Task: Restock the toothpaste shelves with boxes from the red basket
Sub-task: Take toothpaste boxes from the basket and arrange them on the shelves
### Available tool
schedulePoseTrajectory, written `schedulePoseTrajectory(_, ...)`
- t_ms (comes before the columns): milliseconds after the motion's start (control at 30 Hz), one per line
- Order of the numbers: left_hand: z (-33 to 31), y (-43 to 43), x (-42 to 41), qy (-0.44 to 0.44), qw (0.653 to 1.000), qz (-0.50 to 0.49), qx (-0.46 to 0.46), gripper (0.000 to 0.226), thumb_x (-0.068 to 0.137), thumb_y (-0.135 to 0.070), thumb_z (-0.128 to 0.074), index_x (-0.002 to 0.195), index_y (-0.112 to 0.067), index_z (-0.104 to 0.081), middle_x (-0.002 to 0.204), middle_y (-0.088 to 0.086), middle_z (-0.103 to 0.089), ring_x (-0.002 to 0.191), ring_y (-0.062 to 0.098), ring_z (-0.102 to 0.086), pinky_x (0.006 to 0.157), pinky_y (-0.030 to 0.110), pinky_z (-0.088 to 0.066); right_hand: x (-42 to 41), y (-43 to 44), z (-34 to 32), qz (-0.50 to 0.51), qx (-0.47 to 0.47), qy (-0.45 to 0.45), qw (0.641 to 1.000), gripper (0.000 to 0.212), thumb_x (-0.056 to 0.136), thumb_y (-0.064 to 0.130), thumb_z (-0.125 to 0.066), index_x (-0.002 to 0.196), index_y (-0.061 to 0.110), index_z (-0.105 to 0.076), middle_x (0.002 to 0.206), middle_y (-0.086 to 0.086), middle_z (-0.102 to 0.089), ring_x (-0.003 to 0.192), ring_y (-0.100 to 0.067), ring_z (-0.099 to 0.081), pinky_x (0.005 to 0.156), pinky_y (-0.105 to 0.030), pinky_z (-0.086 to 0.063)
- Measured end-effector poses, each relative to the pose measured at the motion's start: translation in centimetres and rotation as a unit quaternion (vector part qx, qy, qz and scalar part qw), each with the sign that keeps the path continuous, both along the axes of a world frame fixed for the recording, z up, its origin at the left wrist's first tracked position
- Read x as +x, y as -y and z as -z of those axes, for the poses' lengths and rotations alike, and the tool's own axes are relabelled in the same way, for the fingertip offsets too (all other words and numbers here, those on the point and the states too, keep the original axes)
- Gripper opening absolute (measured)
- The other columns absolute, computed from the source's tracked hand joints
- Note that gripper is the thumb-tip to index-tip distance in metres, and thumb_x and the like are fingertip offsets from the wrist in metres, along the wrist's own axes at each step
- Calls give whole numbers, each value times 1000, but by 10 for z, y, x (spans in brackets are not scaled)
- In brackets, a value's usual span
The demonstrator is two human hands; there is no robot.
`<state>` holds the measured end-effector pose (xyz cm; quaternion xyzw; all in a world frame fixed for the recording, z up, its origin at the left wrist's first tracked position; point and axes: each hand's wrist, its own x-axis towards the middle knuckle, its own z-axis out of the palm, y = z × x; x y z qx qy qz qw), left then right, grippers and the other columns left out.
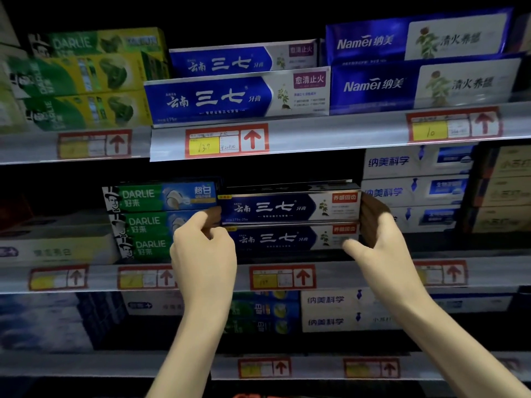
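**Restocking, middle shelf.** At the bottom edge of the frame is a red sliver, possibly the basket; too little of it shows to tell. Both forearms rise steeply from the lower frame to the middle shelf.

- **Left hand**, centre left: the grip is curled, with thumb and fingers pinching the left end of the top box.
- **Right hand**, centre right: the fingers wrap round that box's right end, and the thumb reaches low toward the front of the lower box.

The two-ended hold probably keeps the long carton level and lets it be squared over the identical carton beneath, label outward. The top box lies at frame centre, on or just above the lower box; contact cannot be confirmed. It fits between the Darlie stack on the left and the white boxes on the right, presumably its brand's slot. Farther back, the upper shelf carries full facings.
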<state>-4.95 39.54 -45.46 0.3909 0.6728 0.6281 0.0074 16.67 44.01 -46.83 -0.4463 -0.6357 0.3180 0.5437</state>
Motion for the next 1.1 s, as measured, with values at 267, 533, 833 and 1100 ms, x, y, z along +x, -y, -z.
schedulePoseTrajectory(267, -11, -10, -9, -359, 927, -67, -87, 20, 79, 2, -64, 96, -6, -62, 94, 5, -34, 97, 34, -40, 83, 50, -39, -3, -15, 6, 39, 39, 2, 998, 53, 102, 1, -48, 142, 34, -56, 122, 22, -67, 111, 10, -60, 91, -9, -46)
schedulePoseTrajectory(533, -6, -18, -11, -378, 913, -95, -119, 21, 70, 12, -58, 77, -7, -53, 97, 18, -48, 98, 40, -39, 81, 54, -34, 2, -34, 16, 77, 8, -63, 995, 31, 106, 17, -53, 131, 33, -63, 52, 13, -59, 45, -7, -37, 38, -19, -31)
schedulePoseTrajectory(833, -7, -14, -7, -362, 924, -80, -94, 25, 77, 12, -54, 78, -12, -47, 93, 8, -34, 99, 37, -36, 83, 54, -32, 3, -37, 12, 84, 15, -73, 994, 36, 106, 15, -56, 137, 29, -66, 81, 30, -67, 95, -41, -69, 83, -50, -60)
schedulePoseTrajectory(1100, -7, -14, -6, -343, 931, -78, -101, 25, 79, 12, -53, 81, -12, -48, 93, 8, -35, 99, 38, -36, 84, 55, -32, 3, -37, 9, 104, -11, -76, 992, 38, 103, 7, -56, 136, 23, -68, 87, 20, -68, 108, -46, -63, 92, -60, -52)
